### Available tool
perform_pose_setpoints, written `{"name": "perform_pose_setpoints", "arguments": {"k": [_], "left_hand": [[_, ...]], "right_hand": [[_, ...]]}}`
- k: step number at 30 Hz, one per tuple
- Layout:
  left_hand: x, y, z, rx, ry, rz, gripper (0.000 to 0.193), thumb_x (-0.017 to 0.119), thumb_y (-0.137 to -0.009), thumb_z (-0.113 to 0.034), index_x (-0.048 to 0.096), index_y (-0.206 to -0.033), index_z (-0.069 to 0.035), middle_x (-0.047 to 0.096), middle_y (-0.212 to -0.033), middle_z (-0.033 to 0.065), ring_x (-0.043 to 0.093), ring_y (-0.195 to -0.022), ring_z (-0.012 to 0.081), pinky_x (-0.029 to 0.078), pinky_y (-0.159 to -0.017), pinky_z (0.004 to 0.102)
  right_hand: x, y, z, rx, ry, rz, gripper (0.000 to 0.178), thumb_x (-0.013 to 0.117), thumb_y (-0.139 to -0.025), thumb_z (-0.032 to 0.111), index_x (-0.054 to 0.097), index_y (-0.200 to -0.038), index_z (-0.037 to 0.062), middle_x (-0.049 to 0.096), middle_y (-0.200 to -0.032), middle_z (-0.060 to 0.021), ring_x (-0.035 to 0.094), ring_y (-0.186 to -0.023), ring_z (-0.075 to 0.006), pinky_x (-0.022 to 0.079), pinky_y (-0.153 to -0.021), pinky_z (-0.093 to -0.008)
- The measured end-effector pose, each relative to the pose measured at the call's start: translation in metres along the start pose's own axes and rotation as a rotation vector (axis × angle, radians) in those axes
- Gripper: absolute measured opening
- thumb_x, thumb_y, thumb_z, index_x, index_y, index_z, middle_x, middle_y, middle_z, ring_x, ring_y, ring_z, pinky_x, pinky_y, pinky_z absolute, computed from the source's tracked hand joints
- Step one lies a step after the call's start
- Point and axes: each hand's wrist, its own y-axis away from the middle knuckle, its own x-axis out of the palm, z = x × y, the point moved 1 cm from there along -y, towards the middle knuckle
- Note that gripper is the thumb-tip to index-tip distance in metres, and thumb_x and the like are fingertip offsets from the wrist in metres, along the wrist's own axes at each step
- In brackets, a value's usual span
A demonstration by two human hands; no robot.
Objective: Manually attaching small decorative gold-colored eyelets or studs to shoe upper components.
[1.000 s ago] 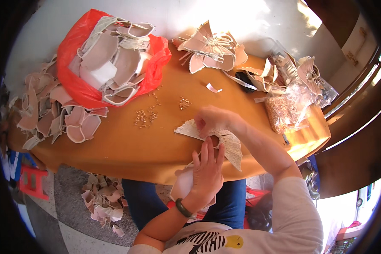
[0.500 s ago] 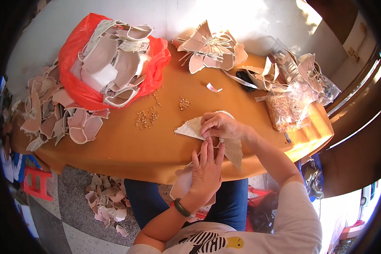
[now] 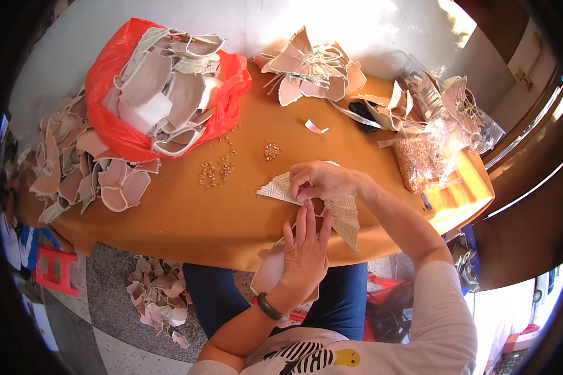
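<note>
Bag (image 3: pixel 109 119) on table (image 3: pixel 231 212) far left; patterned piece (image 3: pixel 338 209) near front edge; bead packet (image 3: pixel 419 162) right.

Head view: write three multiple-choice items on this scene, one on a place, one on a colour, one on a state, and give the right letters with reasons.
1. Where does the red plastic bag of pink cut pieces lie?
A. on the table's far left part
B. on the floor
C. on the person's lap

2. What colour is the table?
A. blue
B. orange
C. white

3. How does the right hand meet the patterned whitish piece?
A. it hovers well clear of it
B. it lies palm up under it
C. its fingers pinch down on it

Answers: 1 A, the bag sits on the tabletop, far left. 2 B, bare tabletop shows orange. 3 C, the bent fingers press on the piece, while the left hand lies flat at the near edge.
</note>
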Motion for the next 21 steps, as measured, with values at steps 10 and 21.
{"name": "perform_pose_setpoints", "arguments": {"k": [10, 21], "left_hand": [[-0.011, -0.002, 0.005, -0.004, 0.168, -0.069, 0.094, 0.079, -0.068, -0.035, 0.036, -0.148, -0.01, 0.03, -0.15, 0.0266, 0.03, -0.137, 0.038, 0.028, -0.107, 0.0534], [-0.03, -0.008, 0.037, 0.015, 0.585, -0.19, 0.033, 0.068, -0.083, -0.007, 0.062, -0.116, -0.004, 0.064, -0.083, 0.0141, 0.063, -0.077, 0.0317, 0.051, -0.072, 0.0436]], "right_hand": [[-0.002, -0.02, -0.009, 0.536, 0.126, 0.056, 0.027, 0.082, -0.067, 0.02, 0.07, -0.085, 0.0046, 0.068, -0.078, -0.0098, 0.066, -0.076, -0.0239, 0.051, -0.066, -0.0362], [-0.019, 0.041, -0.004, 0.417, -0.472, -0.384, 0.022, 0.07, -0.092, 0.021, 0.069, -0.103, 0.0021, 0.067, -0.085, -0.0017, 0.059, -0.071, -0.008, 0.05, -0.062, -0.0233]]}}
